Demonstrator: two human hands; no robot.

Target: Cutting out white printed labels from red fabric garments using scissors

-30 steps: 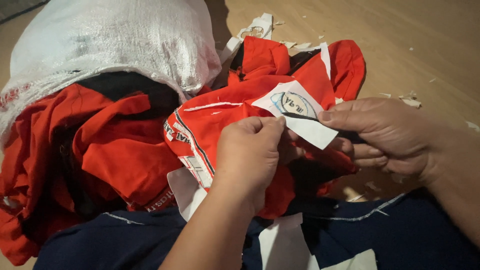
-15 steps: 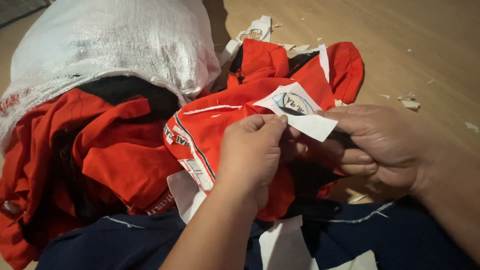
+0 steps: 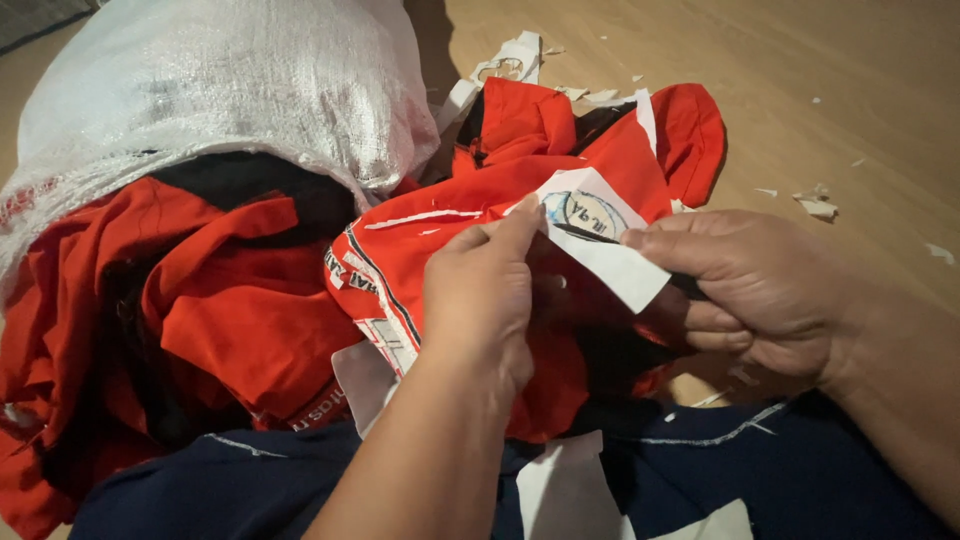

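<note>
The white paper backing sheet, printed with a round blue-and-black emblem, lies on top of a red garment and serves as the landmark here. The left hand comes up from below and to the left of the sheet, its fingertips pinching the sheet's left edge near the emblem, so this hand is closed on the paper. The right hand sits just to the right of the sheet, its thumb pressing down on the sheet's right corner while the fingers curl under the red fabric beneath, clasping paper and cloth together. The red garment under the sheet has white piping and a striped band with lettering, which is left of and below the sheet. Further left of the sheet, a heap of red and black clothing spills from the mouth of a white woven sack, which lies up and to the left of the sheet. Below the sheet, across the lower part of the view, spreads dark navy fabric with pale stitching, and white paper pieces rest on it. Above and to the right of the sheet, small torn white scraps are scattered on the light wooden floor, well apart from both hands.
</note>
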